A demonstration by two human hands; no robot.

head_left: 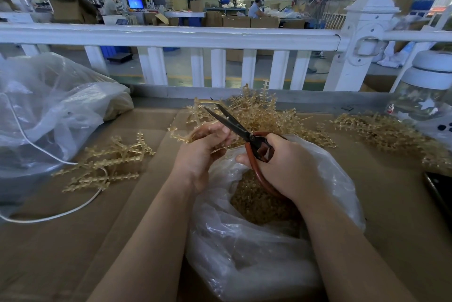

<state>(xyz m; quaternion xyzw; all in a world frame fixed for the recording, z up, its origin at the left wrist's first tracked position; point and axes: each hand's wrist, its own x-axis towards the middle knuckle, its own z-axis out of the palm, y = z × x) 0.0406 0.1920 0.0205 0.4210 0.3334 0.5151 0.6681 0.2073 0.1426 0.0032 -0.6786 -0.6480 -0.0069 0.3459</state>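
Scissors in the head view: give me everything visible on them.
The scissors have dark, dull metal blades and large red-brown handle loops. The blades are parted in a narrow V, tips pointing up and away to the left, above a clear bag. The right hand grips the loops, fingers through them. The left hand holds a tan plastic sprue right by the lower blade; contact there cannot be told.

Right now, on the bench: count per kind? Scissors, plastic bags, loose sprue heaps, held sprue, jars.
Scissors, in right hand: 1
Plastic bags: 2
Loose sprue heaps: 3
Held sprue, in left hand: 1
Glass jar: 1
Total: 8
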